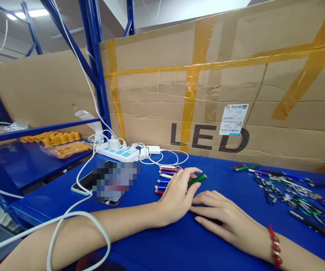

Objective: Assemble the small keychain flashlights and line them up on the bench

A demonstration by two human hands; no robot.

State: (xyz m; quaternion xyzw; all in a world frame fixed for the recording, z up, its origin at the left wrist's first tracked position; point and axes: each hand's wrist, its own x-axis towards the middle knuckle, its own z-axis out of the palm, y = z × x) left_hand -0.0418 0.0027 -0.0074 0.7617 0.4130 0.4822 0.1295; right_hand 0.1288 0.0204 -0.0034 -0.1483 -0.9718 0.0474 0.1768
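My left hand (179,192) rests on the blue table (179,241), fingers curled round a small green flashlight (198,179) that points right. Just left of it lies a row of several small coloured flashlights (164,180), red, blue and purple. My right hand (221,216) lies palm down beside the left one, fingers pressed over a dark object (207,220) that is mostly hidden. A red bead bracelet (275,246) circles the right wrist.
A pile of coloured carabiner keychains (292,194) spreads at the right. A white power strip (117,152) with chargers and white cables sits at the back left, phones (83,184) beside it. A taped cardboard wall (221,94) marked LED stands behind. Orange parts (58,143) lie on the blue shelf.
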